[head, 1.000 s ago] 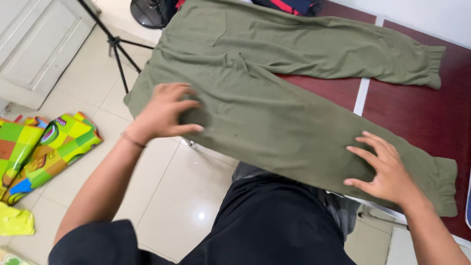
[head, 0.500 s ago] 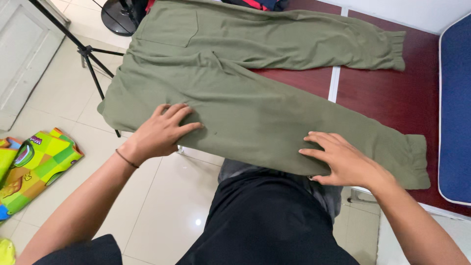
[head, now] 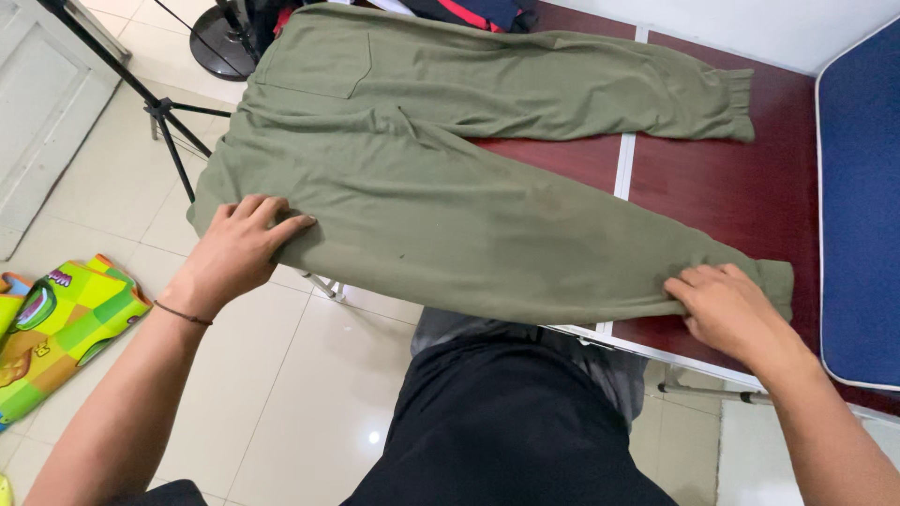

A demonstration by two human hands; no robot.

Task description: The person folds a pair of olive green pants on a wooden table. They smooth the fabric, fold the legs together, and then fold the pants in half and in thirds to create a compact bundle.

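Olive green trousers lie flat on a dark red table, waist to the left, legs to the right. The waist overhangs the table's left edge. My left hand grips the near corner of the waist, fingers on top of the cloth. At the cuff of the near leg my right hand is closed on the hem with curled fingers. The far leg stretches to the upper right, untouched.
A blue cushion lies along the table's right side. A black tripod stands on the tiled floor to the left, with a fan base behind it. A colourful folded mat is on the floor. Dark clothes lie at the far edge.
My left hand slid left to the waist corner and my right hand slid right along the near leg to its cuff. Both went from flat on the cloth to gripping it.
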